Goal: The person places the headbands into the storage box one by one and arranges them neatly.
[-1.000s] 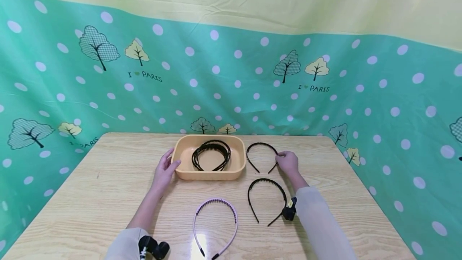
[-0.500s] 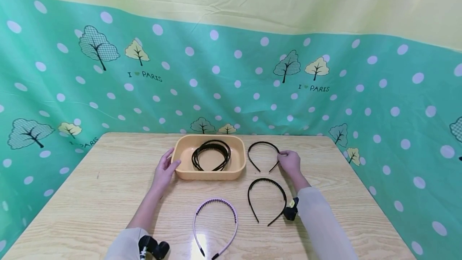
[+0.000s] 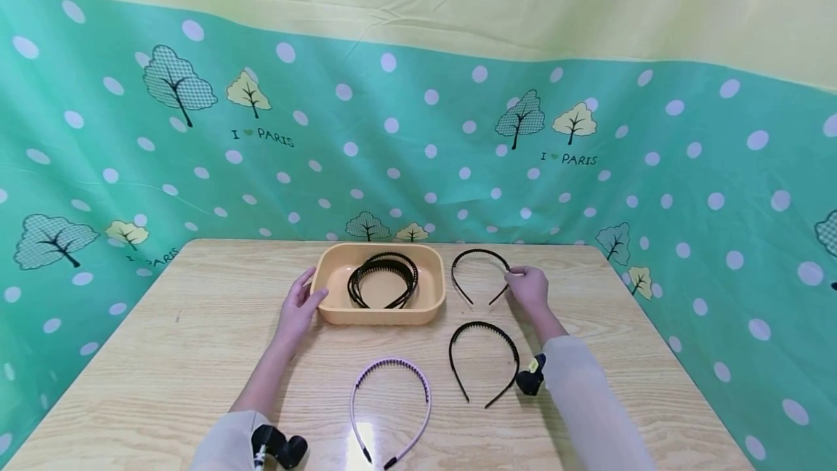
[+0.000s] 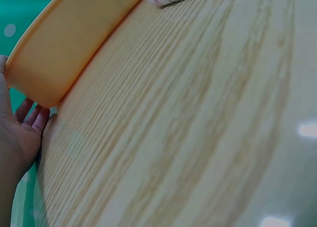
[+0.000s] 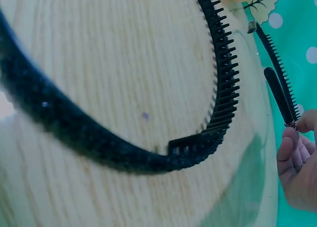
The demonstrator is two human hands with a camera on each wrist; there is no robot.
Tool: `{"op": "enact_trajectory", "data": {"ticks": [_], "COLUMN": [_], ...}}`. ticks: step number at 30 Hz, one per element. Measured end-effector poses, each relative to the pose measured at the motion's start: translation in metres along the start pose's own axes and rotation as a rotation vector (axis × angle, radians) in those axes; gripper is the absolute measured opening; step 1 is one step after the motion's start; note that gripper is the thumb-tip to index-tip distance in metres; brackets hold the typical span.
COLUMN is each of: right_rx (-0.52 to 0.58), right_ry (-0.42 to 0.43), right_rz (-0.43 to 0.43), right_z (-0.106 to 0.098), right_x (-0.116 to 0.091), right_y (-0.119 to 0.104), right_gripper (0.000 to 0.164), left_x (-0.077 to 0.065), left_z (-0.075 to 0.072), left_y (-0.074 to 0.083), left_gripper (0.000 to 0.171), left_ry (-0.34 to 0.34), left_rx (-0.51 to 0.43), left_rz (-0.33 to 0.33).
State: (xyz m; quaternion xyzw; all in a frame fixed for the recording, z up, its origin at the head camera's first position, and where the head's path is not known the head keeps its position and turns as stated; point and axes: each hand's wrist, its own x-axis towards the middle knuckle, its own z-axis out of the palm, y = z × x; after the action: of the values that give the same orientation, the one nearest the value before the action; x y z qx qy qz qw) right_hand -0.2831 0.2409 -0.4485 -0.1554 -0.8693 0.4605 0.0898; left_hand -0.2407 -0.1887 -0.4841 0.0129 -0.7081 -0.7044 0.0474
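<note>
beside one tray [image 3: 382,317], right grip [image 3: 530,288] pinches one headband [image 5: 279,94].

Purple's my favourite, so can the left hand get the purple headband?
Probably yes: nothing covers the purple headband on the table, and the way to it looks free. The left hand would have to leave the tan tray.

Pale grey sleeves [image 3: 595,405], black wrist cameras [image 3: 277,448]
</note>
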Motion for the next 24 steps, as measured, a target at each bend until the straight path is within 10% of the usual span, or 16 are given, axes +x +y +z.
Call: {"op": "enact_trajectory", "data": {"ticks": [24], "right_rx": [0.122], "right_ry": [-0.05], "right_rz": [0.075], "right_z": [-0.006], "right_x": [0.001], "right_y": [-0.025], "right_gripper": [0.032], "left_x": [0.0], "left_z": [0.0], "left_y": [0.0], "left_gripper": [0.061], "left_ry": [-0.01], "left_rx": [0.021], "left_rz": [-0.022]}}
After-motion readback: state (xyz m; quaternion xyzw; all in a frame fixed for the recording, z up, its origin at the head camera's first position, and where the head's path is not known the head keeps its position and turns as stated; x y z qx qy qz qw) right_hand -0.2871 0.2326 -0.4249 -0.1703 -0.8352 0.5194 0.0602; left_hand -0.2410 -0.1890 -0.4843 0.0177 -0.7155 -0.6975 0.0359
